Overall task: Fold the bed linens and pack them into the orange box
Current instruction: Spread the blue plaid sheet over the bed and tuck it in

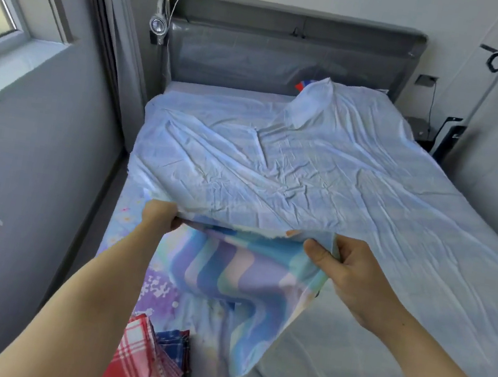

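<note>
Head view: left hand [159, 215] and right hand [348, 270] both grip the sheet [277, 166] by its edge — striped side sagging between them.

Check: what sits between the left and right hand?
The lifted edge of the pale blue sheet spans from left hand to right hand, its striped underside hanging below. Head view shows it.
</note>
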